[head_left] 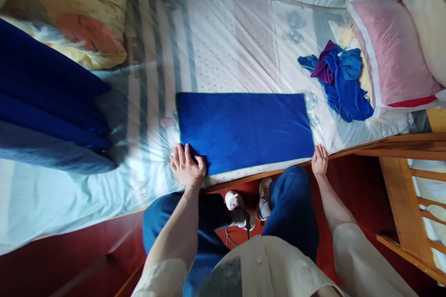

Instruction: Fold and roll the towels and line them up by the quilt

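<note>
A blue towel [247, 130] with a thin light-green edge lies flat in a rectangle along the near side of the bed. My left hand [188, 165] rests on its near left corner, palm down with the fingers spread. At the near right corner, my right hand [319, 161] has its fingers closed on the towel's edge; the thumb is mostly hidden. A crumpled pile of blue and purple cloths [343, 79] sits on the bed farther right, apart from both hands.
The bed [216, 46] has a patterned, striped sheet. A pink pillow [397, 51] stands at its right end, beside a wooden ladder [400, 204]. Folded yellow bedding [87, 4] lies at the far left, and a dark blue curtain [45, 97] hangs in front of it.
</note>
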Motion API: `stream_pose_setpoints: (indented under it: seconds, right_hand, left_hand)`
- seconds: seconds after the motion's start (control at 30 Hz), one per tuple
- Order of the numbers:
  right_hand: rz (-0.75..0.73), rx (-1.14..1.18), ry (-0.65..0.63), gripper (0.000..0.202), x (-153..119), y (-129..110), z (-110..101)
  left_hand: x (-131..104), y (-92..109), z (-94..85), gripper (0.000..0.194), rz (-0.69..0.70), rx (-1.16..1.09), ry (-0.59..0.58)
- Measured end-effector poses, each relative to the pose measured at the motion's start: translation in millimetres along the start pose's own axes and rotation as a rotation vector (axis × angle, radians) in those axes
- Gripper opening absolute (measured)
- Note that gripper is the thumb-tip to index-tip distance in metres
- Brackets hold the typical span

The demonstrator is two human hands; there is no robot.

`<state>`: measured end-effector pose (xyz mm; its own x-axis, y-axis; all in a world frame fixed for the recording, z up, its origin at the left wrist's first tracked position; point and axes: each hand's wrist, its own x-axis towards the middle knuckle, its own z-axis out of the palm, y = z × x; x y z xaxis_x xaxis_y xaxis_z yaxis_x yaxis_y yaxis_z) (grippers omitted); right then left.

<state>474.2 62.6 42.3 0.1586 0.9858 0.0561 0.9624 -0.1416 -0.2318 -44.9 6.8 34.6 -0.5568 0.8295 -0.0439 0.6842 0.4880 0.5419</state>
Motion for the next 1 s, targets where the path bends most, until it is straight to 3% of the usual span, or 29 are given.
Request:
stream_pose_setpoints:
  seconds: [0.1,0.2,0.27,0.37,0.5,0.63,0.73,0.87,1.0]
  right_hand:
    - [0.172,0.154,0.154,0.046,-18.4,-31.9,-2.6]
    - [0.292,0.48,0.203,0.039,-48.6,-87.1,-5.8]
    - [0.388,0.801,0.122,0.039,-78.5,-130.4,-5.9]
    - [0.615,1.265,-0.162,0.047,-126.8,-193.7,2.8]
    - [0.885,1.559,-0.423,0.055,-159.5,-248.6,22.6]
    - [0.996,1.683,-0.427,0.05,-147.8,-262.4,31.6]
    - [1.067,1.759,-0.388,0.037,-130.8,-261.0,35.1]
    - [1.191,1.844,-0.377,0.026,-121.9,-256.6,45.3]
    - [1.259,1.895,-0.432,0.016,-126.1,-252.8,56.3]
  left_hand:
    - [1.6,-1.4,0.7,0.071,-0.009,-0.012,-0.011]
    - [3.2,-3.8,3.2,0.072,-0.016,-0.021,-0.035]
    - [2.8,-5.2,5.1,0.07,-0.03,-0.022,-0.034]
    - [0.8,-5.3,6.6,0.066,-0.039,-0.034,0.0]
    - [9.2,6.6,8.4,0.064,0.179,-0.052,-0.029]
    - [44.7,49.0,24.1,0.052,0.555,-0.046,-0.354]
    - [81.3,97.5,49.8,0.046,0.708,0.056,-0.589]
    - [129.5,161.8,89.5,0.049,0.679,0.213,-0.646]
    - [171.2,203.1,120.1,0.046,0.648,0.206,-0.593]
